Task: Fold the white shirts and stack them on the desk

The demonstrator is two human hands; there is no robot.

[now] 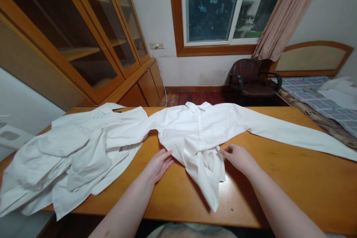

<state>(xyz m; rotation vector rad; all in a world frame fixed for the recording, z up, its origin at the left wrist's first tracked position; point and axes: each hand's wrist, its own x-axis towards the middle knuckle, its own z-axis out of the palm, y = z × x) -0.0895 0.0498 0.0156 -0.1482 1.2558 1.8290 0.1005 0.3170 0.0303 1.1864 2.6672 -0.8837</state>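
A white collared shirt (178, 130) lies front up on the wooden table, collar toward the far edge. Its lower part is bunched and folded over, with one corner pointing toward me. One sleeve stretches out to the right; the other runs left to the pile. My left hand (160, 165) is at the shirt's left side edge, thumb and fingers closed on the cloth. At the opposite side, my right hand (237, 158) pinches the bunched hem between thumb and fingertips. The inside of the folded hem is partly hidden.
A heap of white garments (80, 148) covers the left part of the table (295, 178) and hangs over its near edge. Beyond the table are a glass-door cabinet (111, 41), a brown armchair (247, 76) and a bed (320, 85).
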